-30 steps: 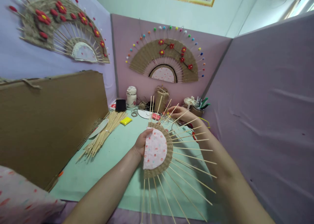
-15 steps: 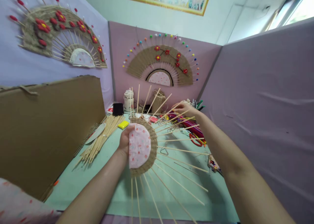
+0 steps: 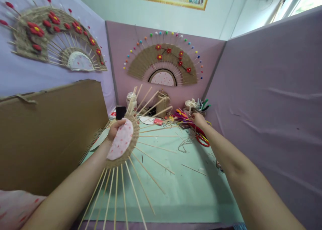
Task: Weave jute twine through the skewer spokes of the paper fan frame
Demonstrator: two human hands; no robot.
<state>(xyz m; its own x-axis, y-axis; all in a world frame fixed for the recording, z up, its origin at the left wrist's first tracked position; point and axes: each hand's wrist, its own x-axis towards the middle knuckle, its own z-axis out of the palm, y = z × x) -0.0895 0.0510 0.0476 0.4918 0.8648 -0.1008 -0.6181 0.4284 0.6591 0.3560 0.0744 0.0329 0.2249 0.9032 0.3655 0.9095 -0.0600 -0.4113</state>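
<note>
The unfinished half-round woven fan [image 3: 122, 139], its bare sticks [image 3: 143, 161] splayed, tilts above the mint-green table [image 3: 191, 196], the left hand [image 3: 114, 131] clamped on its straight edge, thumb over the floral fabric. Beyond the fan and to its right, the right hand [image 3: 199, 120] has its fingers bent at the coloured pipe cleaners [image 3: 181, 115]; whether they grip one, I cannot tell. A twine-wrapped cylinder [image 3: 163, 104] stands behind the fan.

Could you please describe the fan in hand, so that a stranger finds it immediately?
Over the pale green table, find the left hand. It holds the half-round fan, whose sticks spread out bare, while both fans behind carry red flowers.
</note>
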